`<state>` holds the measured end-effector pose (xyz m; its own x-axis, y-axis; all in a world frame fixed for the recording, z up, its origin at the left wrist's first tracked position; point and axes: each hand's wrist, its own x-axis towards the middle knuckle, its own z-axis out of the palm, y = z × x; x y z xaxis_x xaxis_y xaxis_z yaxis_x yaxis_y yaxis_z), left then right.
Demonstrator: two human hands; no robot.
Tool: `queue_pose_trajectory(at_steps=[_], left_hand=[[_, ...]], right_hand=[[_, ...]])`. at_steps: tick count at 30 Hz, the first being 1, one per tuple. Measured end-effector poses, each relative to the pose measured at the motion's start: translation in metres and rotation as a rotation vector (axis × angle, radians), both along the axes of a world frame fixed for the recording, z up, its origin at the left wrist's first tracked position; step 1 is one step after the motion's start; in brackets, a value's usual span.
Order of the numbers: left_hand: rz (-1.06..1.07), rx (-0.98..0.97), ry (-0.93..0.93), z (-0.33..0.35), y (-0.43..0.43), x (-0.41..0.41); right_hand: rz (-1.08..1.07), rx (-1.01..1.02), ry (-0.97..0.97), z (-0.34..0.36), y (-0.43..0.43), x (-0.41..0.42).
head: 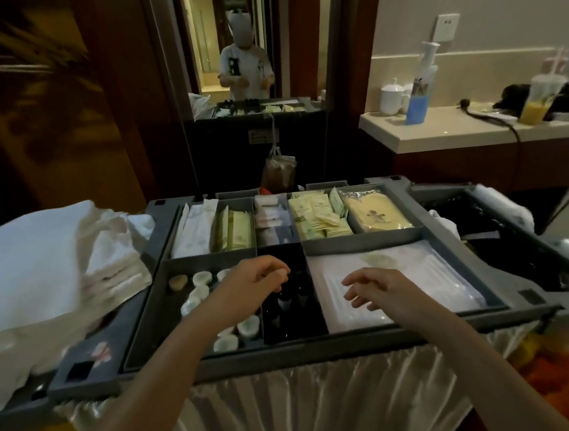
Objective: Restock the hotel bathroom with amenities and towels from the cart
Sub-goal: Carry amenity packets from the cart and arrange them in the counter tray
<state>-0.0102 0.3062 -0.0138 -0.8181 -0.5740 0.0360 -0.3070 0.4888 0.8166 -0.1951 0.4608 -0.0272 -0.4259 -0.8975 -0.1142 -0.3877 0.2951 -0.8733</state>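
above the grey cart tray (357, 241) of pale green packets (314, 219), left hand (259, 276) curls, hold unclear; right hand (381, 291) relaxed, empty.
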Motion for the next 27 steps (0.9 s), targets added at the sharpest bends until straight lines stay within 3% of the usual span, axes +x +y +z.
queue_pose_trajectory(at_steps=[5,10,15,20,27], left_hand=[[-0.005,-0.017,0.010,-0.001,-0.066,-0.047],[-0.058,-0.026,-0.110,-0.014,-0.123,-0.096],[-0.050,0.060,-0.122,-0.042,-0.153,-0.153],[0.219,0.197,0.139,-0.073,-0.167,-0.208],[0.445,0.077,0.074,-0.116,-0.165,-0.259]], right_hand=[[-0.033,0.023,0.028,-0.002,-0.052,-0.051],[-0.057,0.047,0.034,-0.007,-0.103,-0.096],[-0.119,0.047,0.000,-0.025,-0.132,-0.130],[-0.145,0.012,0.002,-0.030,-0.158,-0.160],[-0.097,0.057,0.190,-0.064,-0.217,-0.195]])
